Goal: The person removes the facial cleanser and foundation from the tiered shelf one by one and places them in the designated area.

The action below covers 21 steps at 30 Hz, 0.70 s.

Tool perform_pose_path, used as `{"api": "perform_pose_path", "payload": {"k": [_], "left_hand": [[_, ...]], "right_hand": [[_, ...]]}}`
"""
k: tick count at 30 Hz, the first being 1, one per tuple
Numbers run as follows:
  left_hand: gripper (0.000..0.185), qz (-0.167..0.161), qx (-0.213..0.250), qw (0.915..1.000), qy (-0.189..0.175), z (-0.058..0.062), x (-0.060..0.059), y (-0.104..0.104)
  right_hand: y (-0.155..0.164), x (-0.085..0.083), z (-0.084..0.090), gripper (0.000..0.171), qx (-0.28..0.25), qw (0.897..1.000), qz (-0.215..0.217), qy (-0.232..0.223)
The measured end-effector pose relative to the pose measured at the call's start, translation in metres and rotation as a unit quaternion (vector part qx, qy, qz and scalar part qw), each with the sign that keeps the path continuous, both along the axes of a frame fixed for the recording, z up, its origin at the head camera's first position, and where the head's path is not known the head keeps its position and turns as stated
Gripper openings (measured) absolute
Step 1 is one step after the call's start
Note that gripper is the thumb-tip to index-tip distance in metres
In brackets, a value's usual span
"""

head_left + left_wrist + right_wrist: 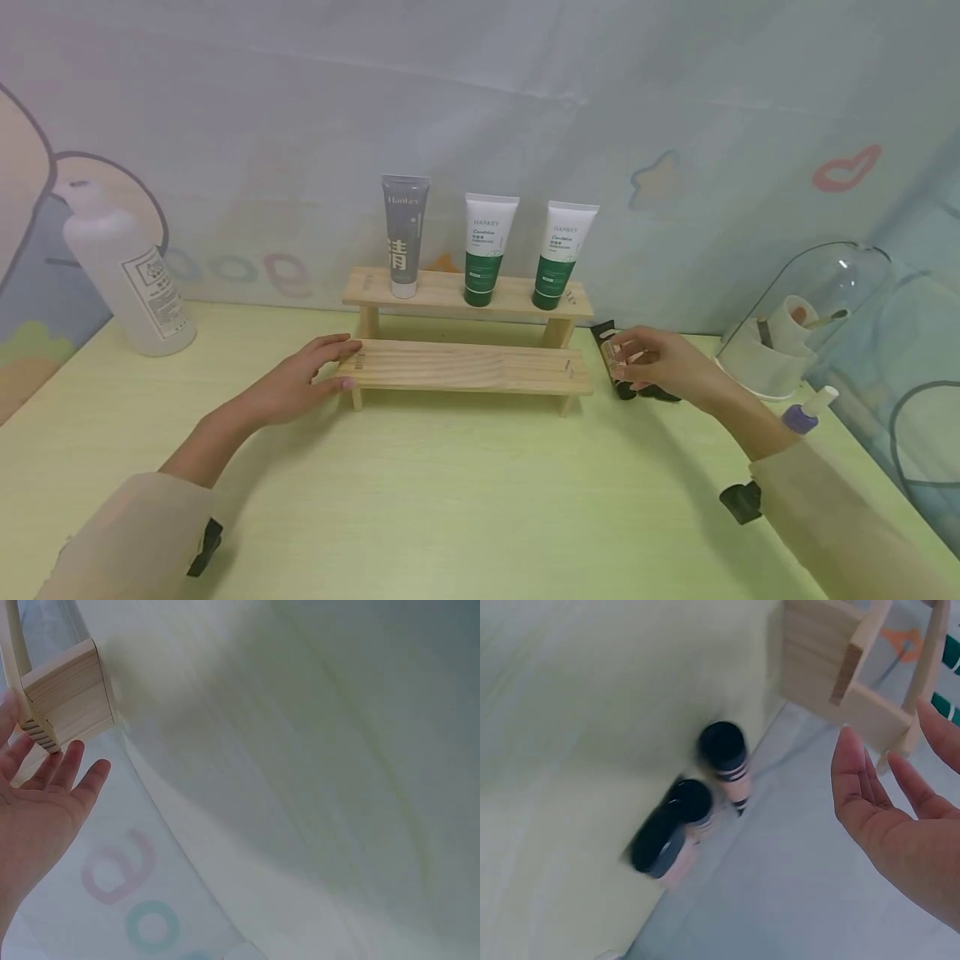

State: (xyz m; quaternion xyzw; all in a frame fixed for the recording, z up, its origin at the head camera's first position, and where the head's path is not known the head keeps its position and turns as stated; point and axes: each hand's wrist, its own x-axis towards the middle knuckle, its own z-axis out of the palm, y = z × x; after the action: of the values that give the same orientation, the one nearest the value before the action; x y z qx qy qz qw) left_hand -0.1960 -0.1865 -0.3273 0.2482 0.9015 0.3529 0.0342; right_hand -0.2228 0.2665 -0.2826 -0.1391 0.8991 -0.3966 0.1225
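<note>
Three tubes point(488, 248) already sit on the rack's point(465, 367) top step, your left hand point(303, 385) rests flat on its left end, and your loose, empty right hand point(660, 362) hovers over the small tubes point(697, 817) lying right of it.

Three tubes stand on the wooden rack point(465, 367): one grey tube point(404, 235) and two green-and-white tubes point(487, 248). At three o'clock of the rack lie three black-capped tubes point(682, 825); at nine o'clock stands one white bottle point(127, 271).

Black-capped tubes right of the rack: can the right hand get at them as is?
Probably yes. The right hand hovers open just over the black-capped tubes lying on the table, beside the wooden rack; nothing sits between them.
</note>
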Motion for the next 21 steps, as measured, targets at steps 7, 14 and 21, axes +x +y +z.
{"api": "perform_pose_path", "payload": {"k": [7, 14, 21], "left_hand": [[0.057, 0.002, -0.004, 1.0, 0.005, 0.001, 0.0, 0.0], [0.057, 0.002, 0.0, 1.0, 0.002, 0.0, 0.0, 0.0], [0.057, 0.003, -0.002, 0.9999, 0.009, -0.003, -0.001, -0.001]], "right_hand": [[-0.026, -0.002, 0.008, 0.047, -0.012, 0.999, 0.027, 0.025], [-0.049, -0.001, 0.009, 0.04, -0.027, 0.997, 0.06, 0.032], [-0.072, -0.003, 0.01, 0.028, -0.014, 0.994, 0.093, 0.06]]}}
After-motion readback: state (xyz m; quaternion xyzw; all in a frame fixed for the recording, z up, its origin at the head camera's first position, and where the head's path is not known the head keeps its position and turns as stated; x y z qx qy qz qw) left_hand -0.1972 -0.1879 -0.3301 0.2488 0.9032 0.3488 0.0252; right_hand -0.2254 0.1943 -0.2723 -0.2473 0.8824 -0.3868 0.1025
